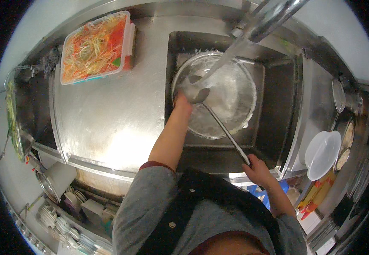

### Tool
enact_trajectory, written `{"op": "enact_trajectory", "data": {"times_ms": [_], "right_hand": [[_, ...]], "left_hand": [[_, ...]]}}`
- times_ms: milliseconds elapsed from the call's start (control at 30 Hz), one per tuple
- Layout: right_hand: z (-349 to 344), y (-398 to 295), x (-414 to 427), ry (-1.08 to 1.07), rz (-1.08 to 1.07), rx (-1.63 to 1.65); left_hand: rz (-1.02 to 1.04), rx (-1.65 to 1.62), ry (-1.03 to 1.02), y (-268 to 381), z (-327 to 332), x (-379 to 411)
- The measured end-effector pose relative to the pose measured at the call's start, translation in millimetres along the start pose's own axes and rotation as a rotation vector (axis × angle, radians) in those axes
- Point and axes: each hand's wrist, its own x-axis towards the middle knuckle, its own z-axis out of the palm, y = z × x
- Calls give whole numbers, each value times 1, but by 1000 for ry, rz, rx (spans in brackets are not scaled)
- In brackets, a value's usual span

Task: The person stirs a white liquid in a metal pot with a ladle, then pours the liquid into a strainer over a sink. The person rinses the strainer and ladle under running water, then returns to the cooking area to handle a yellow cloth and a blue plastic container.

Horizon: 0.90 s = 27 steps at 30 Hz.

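My right hand [257,169] grips the handle end of a long metal ladle [225,130] near the sink's front edge. The ladle's bowl lies under water pouring from a metal faucet [267,24]. My left hand [182,101] is at the ladle's bowl, its fingers hidden by spray and metal, so its hold cannot be told. Below both is a large round basin [253,105] of water, with some foam on its rim, standing in the stainless steel sink [275,111].
On the steel counter [108,118], at the back left, stands a plastic container of shredded vegetables [93,51]. To the right are a white plastic bowl [323,155] and a strainer [338,95]. Stacked dishes [66,229] sit low at the left.
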Motion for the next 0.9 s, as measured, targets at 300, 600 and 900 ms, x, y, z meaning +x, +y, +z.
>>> {"op": "enact_trajectory", "data": {"times_ms": [300, 600, 900], "right_hand": [[17, 14, -19, 425, -154, -455], [4, 0, 5, 951, -281, -729], [-4, 9, 3, 779, -140, -455]], "left_hand": [[-149, -231, 252, 4, 68, -53], [66, -466, 238, 12, 55, -36], [-122, 120, 307, 25, 69, -66]]}}
